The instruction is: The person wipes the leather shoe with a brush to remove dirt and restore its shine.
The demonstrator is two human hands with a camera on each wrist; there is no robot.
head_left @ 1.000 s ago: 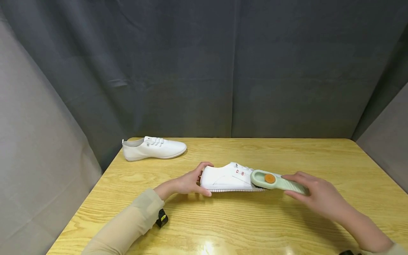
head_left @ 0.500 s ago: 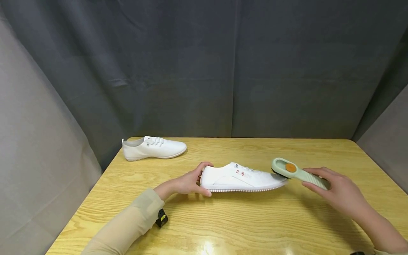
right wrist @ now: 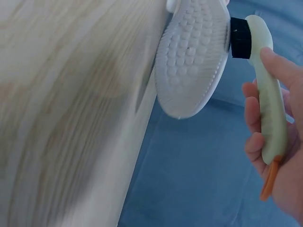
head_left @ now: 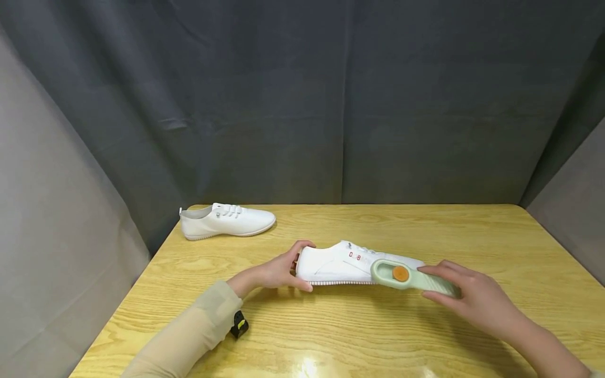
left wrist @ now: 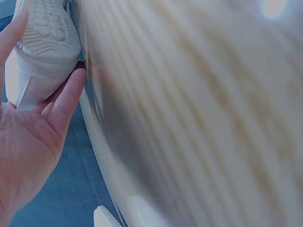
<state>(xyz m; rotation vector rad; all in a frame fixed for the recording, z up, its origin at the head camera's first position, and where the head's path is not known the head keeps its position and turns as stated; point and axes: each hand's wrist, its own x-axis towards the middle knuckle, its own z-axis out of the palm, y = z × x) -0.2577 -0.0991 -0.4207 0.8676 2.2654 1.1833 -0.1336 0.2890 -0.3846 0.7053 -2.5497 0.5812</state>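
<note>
My left hand (head_left: 279, 269) grips a white shoe (head_left: 331, 264) by its heel, toe pointing right. The left wrist view shows the thumb and fingers around the heel (left wrist: 35, 78), the sole facing the camera. My right hand (head_left: 472, 294) holds a pale green brush (head_left: 418, 279) with an orange button by its handle. In the right wrist view the fingers curl round the handle, and the black bristles (right wrist: 240, 38) are against the shoe's side, beside the sole (right wrist: 191, 61). From the head view the brush head covers part of the shoe's near side, and its bristles are hidden.
Another white shoe (head_left: 228, 220) rests at the table's back left, toe to the right. The wooden table (head_left: 331, 331) has a dark curtain (head_left: 255, 105) behind it and pale cloth (head_left: 52, 220) at the left. A black wrist device (head_left: 239, 324) sits by the left sleeve.
My right hand moved the brush right to the shoe's toe, then back left and down onto its near side. The left hand and the shoe it holds stayed in place.
</note>
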